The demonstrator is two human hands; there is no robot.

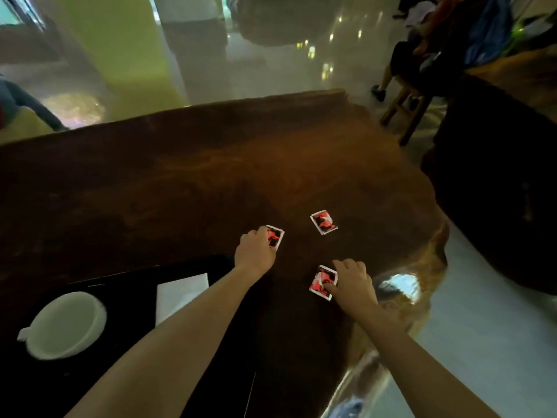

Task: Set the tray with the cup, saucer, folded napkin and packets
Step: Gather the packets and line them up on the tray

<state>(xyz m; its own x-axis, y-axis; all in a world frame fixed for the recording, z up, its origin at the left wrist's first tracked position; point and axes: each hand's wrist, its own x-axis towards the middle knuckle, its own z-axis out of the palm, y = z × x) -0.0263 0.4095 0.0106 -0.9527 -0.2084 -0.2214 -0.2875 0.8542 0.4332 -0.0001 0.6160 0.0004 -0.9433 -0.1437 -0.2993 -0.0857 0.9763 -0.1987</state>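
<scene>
A black tray (126, 274) lies at the lower left with a white cup (67, 324) and a folded white napkin (180, 292) on it; no saucer shows apart from the cup. Three red-and-black packets lie on the dark wooden table. My left hand (254, 251) is closed over the left packet (275, 238), gripping its near edge. My right hand (352, 283) presses its fingers on the near packet (321, 282), which still rests on the table. The third packet (323, 222) lies alone farther out, untouched.
The wooden table (196, 176) has an irregular glossy edge on the right (422, 282), with pale floor beyond. A wooden stool (404, 111) and a seated person (422, 52) are at the far right. Another dark table (497, 191) stands on the right.
</scene>
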